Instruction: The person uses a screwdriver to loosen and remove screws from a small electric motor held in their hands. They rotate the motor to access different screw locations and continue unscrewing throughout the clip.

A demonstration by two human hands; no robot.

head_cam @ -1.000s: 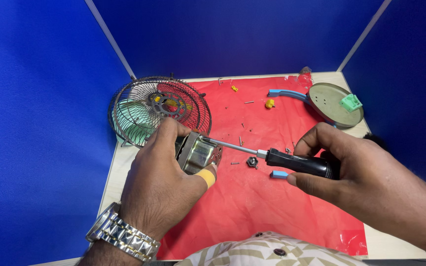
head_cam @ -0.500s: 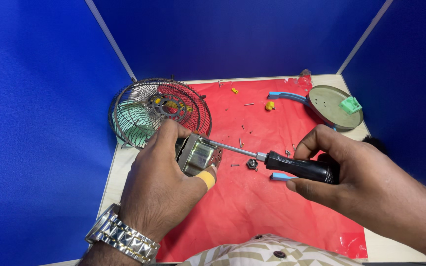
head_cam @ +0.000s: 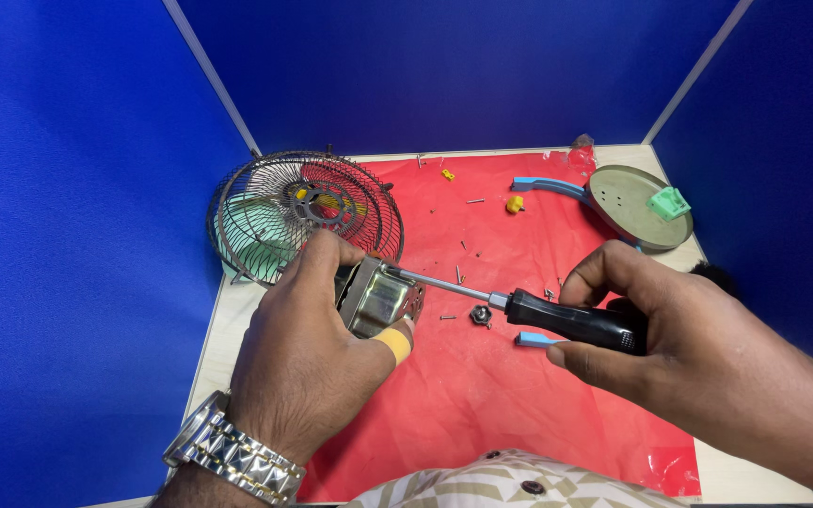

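Nearest to me, at the bottom edge, I am seeing a patterned beige shirt with dark buttons, and a metal wristwatch sitting on my left wrist. Just beyond it my left hand is clenching around a small metal motor housing, the thumb, wrapped in a yellow bandage, pressing under its lower edge. The housing is being held over the left side of the red mat.

My right hand is grasping the black handle of a screwdriver, fingers curled over the top and thumb beneath. Its steel shaft is running leftward and slightly upward, and the tip is touching the housing's face. Below the shaft, a dark nut-like part is lying on the mat, and a small light-blue piece is lying just beside my right thumb.

Farther out, loose screws are lying scattered across the mat. Behind my left hand a wire fan guard is resting, with a pale green part showing through its mesh. In the far right corner a round olive base plate is sitting with a green clip on it and a blue curved arm beside it. Blue partition walls are enclosing the table.
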